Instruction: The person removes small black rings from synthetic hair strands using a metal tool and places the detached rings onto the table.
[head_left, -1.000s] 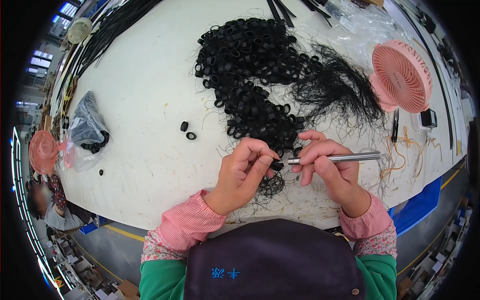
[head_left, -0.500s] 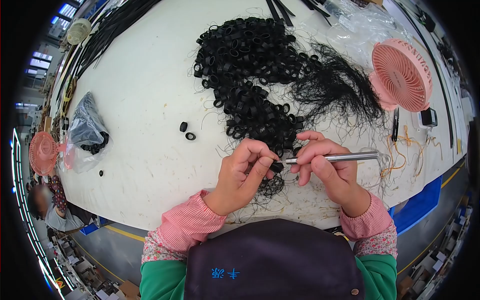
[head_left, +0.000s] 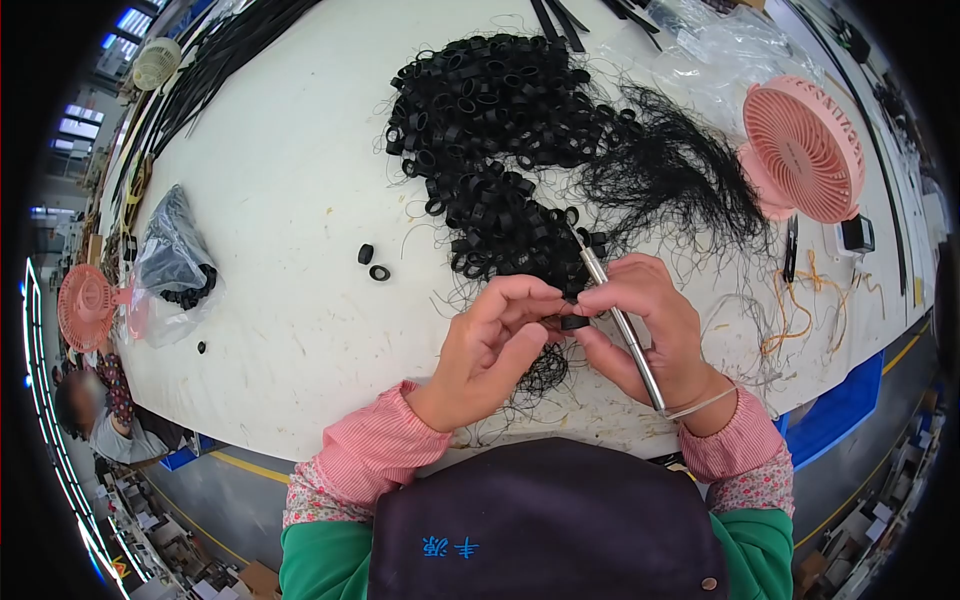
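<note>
My right hand (head_left: 655, 325) pinches a small black ring (head_left: 575, 322) between thumb and index finger. A silver pen-shaped tool (head_left: 628, 345) lies across that same hand, its thin tip pointing up and away from me. From its lower end a pale cord (head_left: 700, 405) runs round the wrist. Close against the ring, my left hand (head_left: 505, 335) has its thumb and index finger apart; whether a fingertip touches the ring is hard to tell. Just beyond both hands lies a heap of black rings (head_left: 490, 110) with loose threads.
A tangle of black thread (head_left: 680, 170) spreads beside the heap, near a pink fan (head_left: 803, 150). Two loose rings (head_left: 379, 272) lie left of my hands. Further left stands a plastic bag (head_left: 178, 250) of rings. Black strips (head_left: 225, 60) cross the far left; a co-worker (head_left: 110, 415) sits there.
The silver tool has swung from pointing left at the ring to pointing away from me. My right fingers now pinch the ring, and my left thumb and index finger have parted.
</note>
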